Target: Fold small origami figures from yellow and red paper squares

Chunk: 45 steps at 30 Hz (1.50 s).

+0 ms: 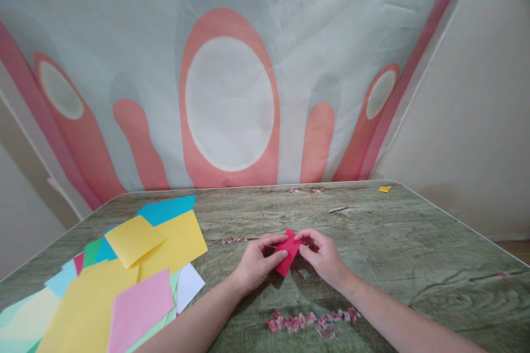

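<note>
Clamped between left thumb and fingers, the red paper (pixel 290 249) is held just above or on the table (pixel 406 248); the right hand (pixel 327 262) pinches its right edge, and the left hand (pixel 255 263) grips the opposite side. Folding appears partly complete: narrow form, no finished figure evident. Left: loose sheets (pixel 143 303), flat, apparently unfolded. Far right: yellow scrap (pixel 384 189).

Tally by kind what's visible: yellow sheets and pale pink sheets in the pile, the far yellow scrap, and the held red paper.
Yellow sheets: 3
Pale pink sheet: 1
Yellow scrap: 1
Red paper: 1
Total: 6
</note>
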Motion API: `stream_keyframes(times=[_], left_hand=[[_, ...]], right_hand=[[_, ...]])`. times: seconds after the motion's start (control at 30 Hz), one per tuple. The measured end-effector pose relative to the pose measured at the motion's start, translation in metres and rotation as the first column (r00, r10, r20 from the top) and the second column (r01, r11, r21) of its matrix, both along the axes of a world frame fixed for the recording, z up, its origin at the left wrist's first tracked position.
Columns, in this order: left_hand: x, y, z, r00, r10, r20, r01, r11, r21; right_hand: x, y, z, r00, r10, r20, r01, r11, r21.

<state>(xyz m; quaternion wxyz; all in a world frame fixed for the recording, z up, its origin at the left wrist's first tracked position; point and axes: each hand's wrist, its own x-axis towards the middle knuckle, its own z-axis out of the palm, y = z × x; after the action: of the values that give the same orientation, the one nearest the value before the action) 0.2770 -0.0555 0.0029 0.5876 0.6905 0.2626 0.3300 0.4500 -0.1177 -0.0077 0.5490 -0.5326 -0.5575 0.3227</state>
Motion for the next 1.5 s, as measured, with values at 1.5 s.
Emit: stream_keyframes(times=[1.5], left_hand=[[-0.002,0.004,-0.004,0.998,-0.044,0.042,0.047,0.996,-0.070]], right_hand=[[0.003,0.001,-0.004,0.996,0.090,-0.010,-0.089,0.996,0.027]])
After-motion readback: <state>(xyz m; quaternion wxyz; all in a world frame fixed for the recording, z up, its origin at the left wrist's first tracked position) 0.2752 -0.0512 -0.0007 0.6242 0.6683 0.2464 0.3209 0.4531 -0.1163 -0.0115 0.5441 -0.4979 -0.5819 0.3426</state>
